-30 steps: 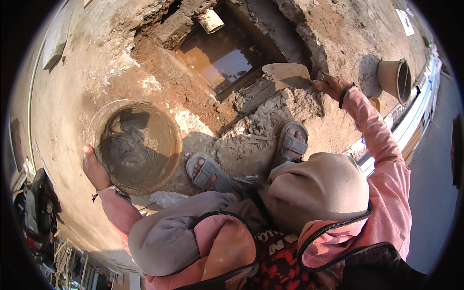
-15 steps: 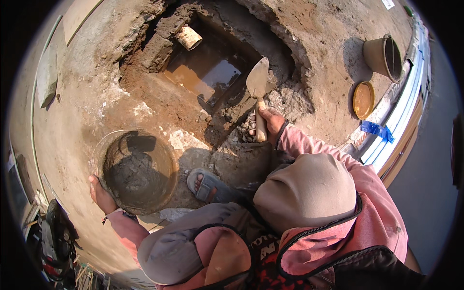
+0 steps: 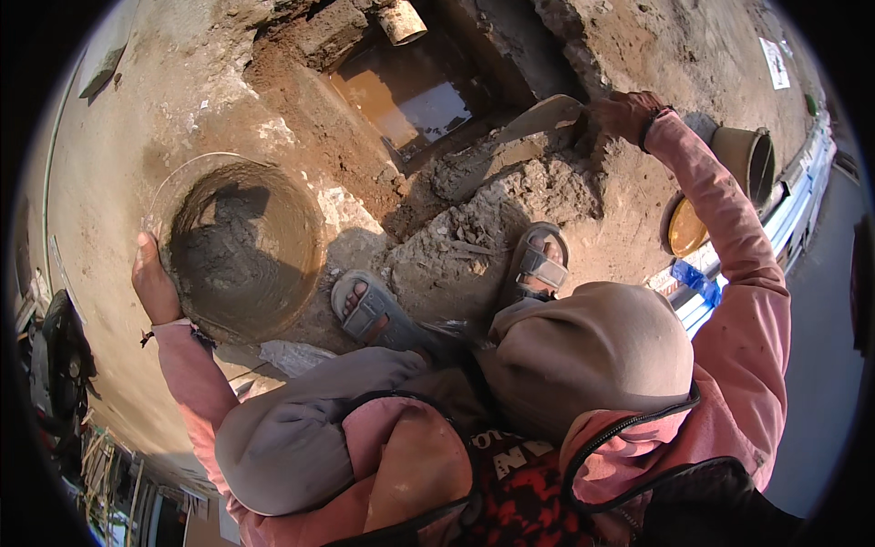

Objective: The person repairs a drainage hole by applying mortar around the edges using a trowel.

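A round bucket (image 3: 313,283) of wet grey mortar (image 3: 223,251) stands at the left, its thin wire handle lying toward the far side. My left hand (image 3: 157,287) holds the outer left wall, most of its fingers hidden behind the bucket. Out to the right, my raised right hand (image 3: 627,117) is closed round the trowel's handle, which the fingers mostly cover. The trowel's blade (image 3: 544,118) points left, over the near right edge of a dug pit. Brown water (image 3: 415,96) lies in this square-sided pit, and a short pale pipe (image 3: 402,23) juts in at its far side.
Rough, crumbled mortar and soil (image 3: 510,205) line the pit's near edge, just beyond my sandalled feet (image 3: 540,260). Farther right are a second bucket (image 3: 743,159), a yellow round lid or dish (image 3: 685,228) and blue plastic (image 3: 695,281). A clear plastic sheet (image 3: 296,357) lies beside the mortar bucket.
My right hand has swung right and farther away with the trowel, whose blade has turned from pointing away to pointing left. My left hand stays on the bucket. My right foot has come into view.
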A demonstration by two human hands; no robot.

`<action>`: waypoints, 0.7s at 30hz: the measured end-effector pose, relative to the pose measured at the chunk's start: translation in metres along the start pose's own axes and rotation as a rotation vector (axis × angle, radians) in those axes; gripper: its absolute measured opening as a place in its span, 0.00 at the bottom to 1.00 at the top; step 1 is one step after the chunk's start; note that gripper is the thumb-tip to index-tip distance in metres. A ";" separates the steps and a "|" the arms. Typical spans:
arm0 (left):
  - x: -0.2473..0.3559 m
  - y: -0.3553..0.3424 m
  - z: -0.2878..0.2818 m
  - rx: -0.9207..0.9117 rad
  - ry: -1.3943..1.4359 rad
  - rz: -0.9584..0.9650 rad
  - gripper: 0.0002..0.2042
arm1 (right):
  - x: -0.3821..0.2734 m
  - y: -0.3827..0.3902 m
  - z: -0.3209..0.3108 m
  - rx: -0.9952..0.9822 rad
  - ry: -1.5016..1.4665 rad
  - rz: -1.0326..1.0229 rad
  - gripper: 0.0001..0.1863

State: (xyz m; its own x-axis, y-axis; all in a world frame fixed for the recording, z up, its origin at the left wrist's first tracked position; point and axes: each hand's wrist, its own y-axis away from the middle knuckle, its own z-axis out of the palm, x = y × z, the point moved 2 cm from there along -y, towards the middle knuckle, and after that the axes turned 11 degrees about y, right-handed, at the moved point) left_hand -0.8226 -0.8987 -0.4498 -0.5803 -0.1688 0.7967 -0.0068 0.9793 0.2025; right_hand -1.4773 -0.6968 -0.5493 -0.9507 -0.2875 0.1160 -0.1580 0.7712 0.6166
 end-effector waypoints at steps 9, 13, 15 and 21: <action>-0.019 0.031 -0.022 0.101 0.335 -0.237 0.25 | -0.003 -0.162 -0.043 -0.150 0.920 -0.461 0.11; -0.034 0.059 -0.032 0.166 0.564 -0.396 0.26 | -0.024 -0.202 -0.011 -0.334 1.082 -0.475 0.07; -0.037 0.067 -0.041 0.246 0.489 -0.425 0.27 | -0.040 -0.214 -0.008 -0.239 1.046 -0.571 0.07; -0.065 0.113 -0.058 0.452 0.513 -0.516 0.29 | -0.081 -0.238 -0.010 -0.146 0.970 -0.761 0.07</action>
State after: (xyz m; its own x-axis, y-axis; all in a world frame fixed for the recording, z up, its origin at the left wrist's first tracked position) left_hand -0.7385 -0.7837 -0.4458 0.0240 -0.5290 0.8483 -0.5560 0.6981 0.4511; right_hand -1.3602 -0.8625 -0.6976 -0.0307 -0.9832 0.1801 -0.4932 0.1716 0.8528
